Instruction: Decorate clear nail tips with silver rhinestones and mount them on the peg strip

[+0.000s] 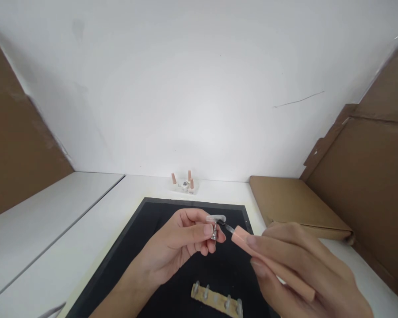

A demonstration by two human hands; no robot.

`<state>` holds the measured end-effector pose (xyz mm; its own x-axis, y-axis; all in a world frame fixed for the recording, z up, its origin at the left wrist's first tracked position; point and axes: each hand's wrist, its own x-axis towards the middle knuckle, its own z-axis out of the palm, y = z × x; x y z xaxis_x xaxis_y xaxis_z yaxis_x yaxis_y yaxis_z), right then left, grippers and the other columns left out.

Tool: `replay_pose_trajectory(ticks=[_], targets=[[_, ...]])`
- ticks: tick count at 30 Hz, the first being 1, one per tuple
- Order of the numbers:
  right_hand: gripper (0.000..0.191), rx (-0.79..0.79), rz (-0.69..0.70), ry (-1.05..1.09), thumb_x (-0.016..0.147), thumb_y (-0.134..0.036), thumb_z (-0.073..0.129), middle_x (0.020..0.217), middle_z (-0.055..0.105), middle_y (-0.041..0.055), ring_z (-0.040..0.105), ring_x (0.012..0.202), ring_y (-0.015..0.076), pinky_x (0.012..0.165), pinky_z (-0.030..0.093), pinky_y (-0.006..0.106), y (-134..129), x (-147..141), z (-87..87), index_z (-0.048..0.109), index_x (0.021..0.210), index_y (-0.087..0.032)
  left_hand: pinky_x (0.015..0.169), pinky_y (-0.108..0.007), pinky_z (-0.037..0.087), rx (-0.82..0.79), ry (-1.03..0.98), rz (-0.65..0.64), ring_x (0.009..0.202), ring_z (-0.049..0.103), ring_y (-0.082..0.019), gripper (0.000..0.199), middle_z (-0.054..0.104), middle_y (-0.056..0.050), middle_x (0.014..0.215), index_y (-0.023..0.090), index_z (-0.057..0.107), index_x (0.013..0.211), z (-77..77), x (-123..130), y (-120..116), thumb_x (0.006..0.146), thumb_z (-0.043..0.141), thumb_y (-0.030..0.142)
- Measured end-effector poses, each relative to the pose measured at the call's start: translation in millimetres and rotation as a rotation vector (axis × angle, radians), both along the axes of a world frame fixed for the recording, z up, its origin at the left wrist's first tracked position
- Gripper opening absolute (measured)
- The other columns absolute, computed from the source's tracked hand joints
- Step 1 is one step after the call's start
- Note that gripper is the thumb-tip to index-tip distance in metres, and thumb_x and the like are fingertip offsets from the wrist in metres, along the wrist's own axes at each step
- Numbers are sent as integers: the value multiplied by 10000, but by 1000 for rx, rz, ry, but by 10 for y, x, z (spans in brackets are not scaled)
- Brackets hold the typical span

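Observation:
Between thumb and fingers, my left hand (182, 236) grips a small silver nail stand (214, 232). A pale, clear false nail (216, 218) lies level on top of that stand, above the thumb tip. My right hand (305, 260) is closed around the long pink handle of a nail polish brush (273, 263). The brush points up and left, with its dark tip touching or very near the right end of the false nail. Below the hands, a tan strip (215, 298) carries several clear false nails standing upright.
A black mat (119, 265) lies on the white table (66, 207). At the back, a clear tray (185, 190) holds pink-capped bottles. A flat cardboard box (295, 201) sits at the right. Cardboard panels flank both sides, with a white wall behind.

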<state>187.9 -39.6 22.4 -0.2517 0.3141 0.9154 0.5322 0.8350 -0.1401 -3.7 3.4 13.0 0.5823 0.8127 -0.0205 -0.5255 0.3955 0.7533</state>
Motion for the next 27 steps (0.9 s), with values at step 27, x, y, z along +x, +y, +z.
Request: replay_pose_trajectory(ticks=[27], targets=[[290, -7, 3, 36, 757, 3, 585, 671, 636, 9, 614, 530, 113, 419, 501, 236, -16, 30, -27, 664, 983, -160, 513, -93, 513, -3, 62, 9, 527, 652, -57, 159, 756, -32, 649, 121, 751, 662, -28, -8, 19, 656, 887, 204]])
